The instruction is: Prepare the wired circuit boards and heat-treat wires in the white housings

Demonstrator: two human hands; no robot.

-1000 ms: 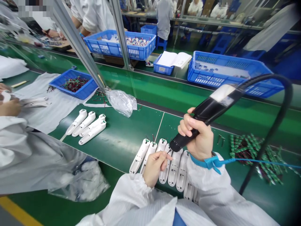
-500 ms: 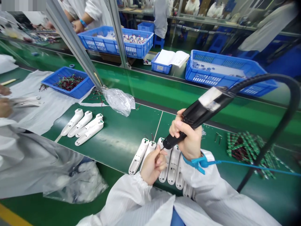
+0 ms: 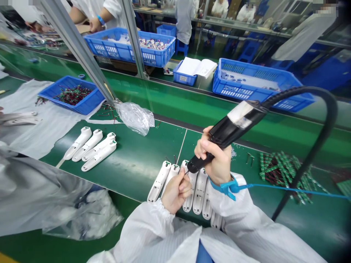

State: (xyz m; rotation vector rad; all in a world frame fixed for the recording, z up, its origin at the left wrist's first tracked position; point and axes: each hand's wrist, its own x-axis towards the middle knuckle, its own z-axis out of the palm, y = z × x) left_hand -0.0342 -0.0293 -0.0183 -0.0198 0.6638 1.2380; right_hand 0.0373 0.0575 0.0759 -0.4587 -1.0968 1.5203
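Note:
My right hand [image 3: 218,160] grips a black electric screwdriver [image 3: 229,126], slanted with its nose down to the left. My left hand [image 3: 176,191] is closed in a pinch at the screwdriver's bit; whatever lies between its fingertips is too small to make out. Both hands are over a row of several white plastic housings [image 3: 200,191], long and open-faced, with small green boards at their upper ends. Partly hidden by my left hand are two or more of these housings. The bit's end is beside the top of one housing; whether it touches cannot be told.
More white housings [image 3: 99,155] lie left on the green bench. Beyond them are a blue tray of wired parts [image 3: 49,88] and a clear plastic bag [image 3: 135,118]. Wired green boards [image 3: 285,170] are piled right. A thick black cable [image 3: 327,120] arches there. Someone's sleeve [image 3: 33,190] is at left.
The view has shifted slightly, so the bench things sit a little further left. Both hands keep nearly the same pose, with the screwdriver still at the left fingertips.

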